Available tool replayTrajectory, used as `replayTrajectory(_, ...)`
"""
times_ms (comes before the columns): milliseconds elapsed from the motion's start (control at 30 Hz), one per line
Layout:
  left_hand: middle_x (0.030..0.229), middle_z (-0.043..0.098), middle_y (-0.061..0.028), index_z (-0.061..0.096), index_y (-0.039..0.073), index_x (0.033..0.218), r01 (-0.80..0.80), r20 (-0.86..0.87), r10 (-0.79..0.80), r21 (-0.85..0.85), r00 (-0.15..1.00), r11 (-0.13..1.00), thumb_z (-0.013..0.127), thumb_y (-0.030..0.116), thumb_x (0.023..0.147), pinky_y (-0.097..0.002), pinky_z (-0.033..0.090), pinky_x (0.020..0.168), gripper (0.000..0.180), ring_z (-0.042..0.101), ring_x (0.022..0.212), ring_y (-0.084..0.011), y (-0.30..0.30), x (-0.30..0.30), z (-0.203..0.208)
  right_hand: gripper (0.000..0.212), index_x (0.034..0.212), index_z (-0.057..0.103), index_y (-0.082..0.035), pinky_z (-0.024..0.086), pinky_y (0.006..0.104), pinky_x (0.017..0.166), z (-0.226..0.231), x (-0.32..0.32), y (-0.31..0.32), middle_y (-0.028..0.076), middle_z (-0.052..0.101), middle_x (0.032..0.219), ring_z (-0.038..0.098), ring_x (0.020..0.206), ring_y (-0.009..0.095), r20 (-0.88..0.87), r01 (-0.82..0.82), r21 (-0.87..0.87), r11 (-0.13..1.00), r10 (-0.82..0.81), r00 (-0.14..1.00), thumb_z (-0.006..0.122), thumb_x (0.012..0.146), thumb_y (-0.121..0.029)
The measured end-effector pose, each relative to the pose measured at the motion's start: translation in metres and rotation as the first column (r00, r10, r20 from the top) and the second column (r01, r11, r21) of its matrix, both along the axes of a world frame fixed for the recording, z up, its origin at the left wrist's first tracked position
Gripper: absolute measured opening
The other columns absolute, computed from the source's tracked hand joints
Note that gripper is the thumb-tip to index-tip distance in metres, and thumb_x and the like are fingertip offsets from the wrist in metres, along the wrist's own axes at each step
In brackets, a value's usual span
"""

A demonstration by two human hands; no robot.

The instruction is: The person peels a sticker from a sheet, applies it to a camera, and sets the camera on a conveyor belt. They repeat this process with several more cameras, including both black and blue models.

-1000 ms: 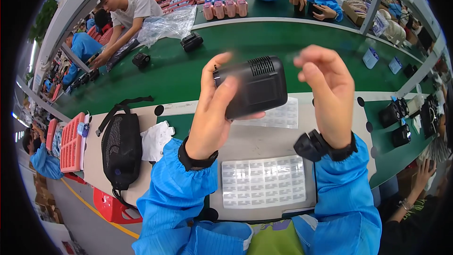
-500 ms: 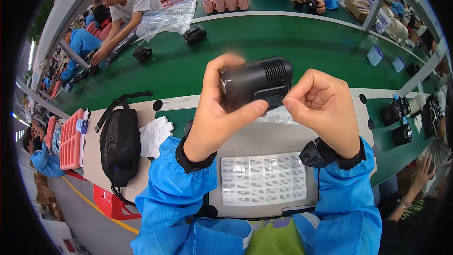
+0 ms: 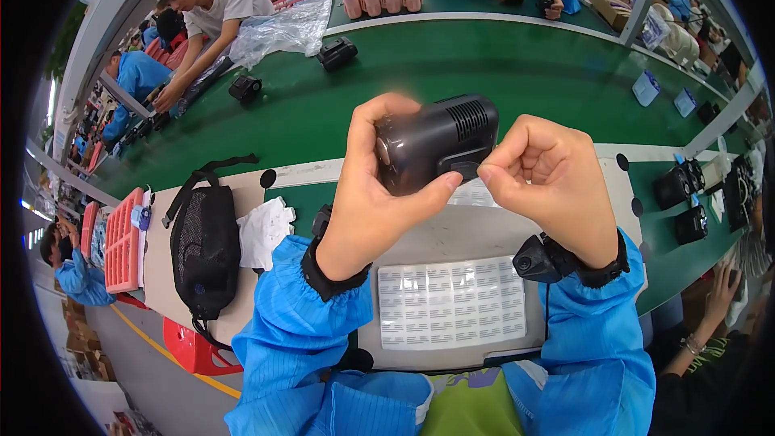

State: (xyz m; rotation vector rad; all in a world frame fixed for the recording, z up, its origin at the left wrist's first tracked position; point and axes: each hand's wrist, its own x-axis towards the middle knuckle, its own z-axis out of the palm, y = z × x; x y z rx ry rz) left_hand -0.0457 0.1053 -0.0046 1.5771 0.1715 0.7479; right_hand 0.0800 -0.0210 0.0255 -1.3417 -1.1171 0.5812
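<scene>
Green worktop (image 3: 299,117); right fingers (image 3: 521,144) nearer device (image 3: 440,137)

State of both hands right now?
Left hand: closed, holding black device.
Right hand: closed in a pinch by the device's edge; can't tell whether it grips anything.

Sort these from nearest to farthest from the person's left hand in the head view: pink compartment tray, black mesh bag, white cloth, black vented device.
1. Black vented device: held in the left hand.
2. White cloth: on the table, left of that hand.
3. Black mesh bag: left of the cloth.
4. Pink compartment tray: left of the bag.
</scene>
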Motion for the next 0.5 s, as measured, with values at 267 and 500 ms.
replayTrajectory(267, 0.105, 0.042, -0.0066, 0.034, 0.007, 0.113, -0.047, 0.021, 0.049, -0.074, 0.999, 0.996, 0.068, -0.003, 0.065, -0.0250, 0.044, 0.080, 0.060, 0.046, 0.095, -0.0131, -0.0035, 0.0017, -0.0012, 0.010, 0.072, 0.051, 0.000, 0.038, 0.0158, 0.052, -0.0027, -0.0027, 0.0008, 0.001, 0.055, 0.068, 0.047, 0.059, 0.002, 0.078, 0.063, -0.001, 0.998, -0.063, 0.995, 0.060, 0.073, 0.005)
replayTrajectory(500, 0.103, 0.043, -0.0057, 0.035, 0.007, 0.112, -0.090, 0.032, 0.091, -0.016, 0.995, 0.996, 0.069, -0.002, 0.064, -0.0242, 0.043, 0.079, 0.059, 0.046, 0.092, -0.0121, -0.0051, 0.0025, -0.0027, 0.011, 0.071, 0.050, 0.001, 0.037, 0.0158, 0.050, -0.0060, -0.0051, 0.0024, 0.001, 0.055, 0.067, 0.046, 0.057, 0.002, 0.174, 0.128, 0.038, 0.991, -0.133, 0.976, 0.060, 0.074, 0.004)
